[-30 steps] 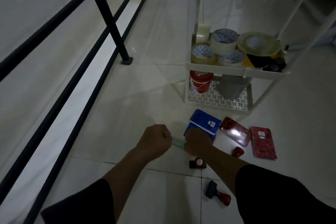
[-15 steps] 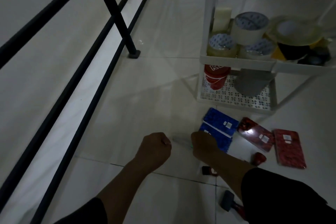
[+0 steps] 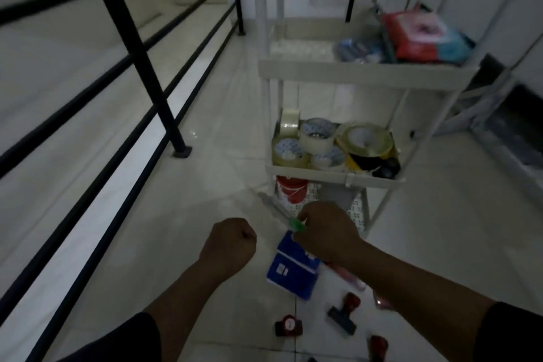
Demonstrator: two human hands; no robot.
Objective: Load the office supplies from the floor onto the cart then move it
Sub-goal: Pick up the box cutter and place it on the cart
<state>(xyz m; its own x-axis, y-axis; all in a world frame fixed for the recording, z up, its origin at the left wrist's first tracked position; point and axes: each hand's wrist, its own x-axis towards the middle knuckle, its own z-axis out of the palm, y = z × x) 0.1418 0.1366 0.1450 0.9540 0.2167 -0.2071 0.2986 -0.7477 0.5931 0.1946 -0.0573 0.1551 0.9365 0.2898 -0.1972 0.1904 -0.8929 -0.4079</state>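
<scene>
Now the right hand point(image 3: 324, 233) is raised off the floor, its fingers curled round a clear ruler with a green end point(image 3: 282, 211) that it was only reaching for a second ago; the ruler slants up and away to the left of the knuckles, toward the white cart point(image 3: 361, 75) just beyond. The left hand point(image 3: 229, 241) stays a closed fist holding nothing, a little apart on the ruler's near side. Below the right wrist the blue packets point(image 3: 293, 270) lie on the tiles, with the stamps point(image 3: 342, 314) nearer the person. The view has tipped upward, so the cart's top shelf now shows as well as the tape rolls point(image 3: 317, 138) on the middle one.
</scene>
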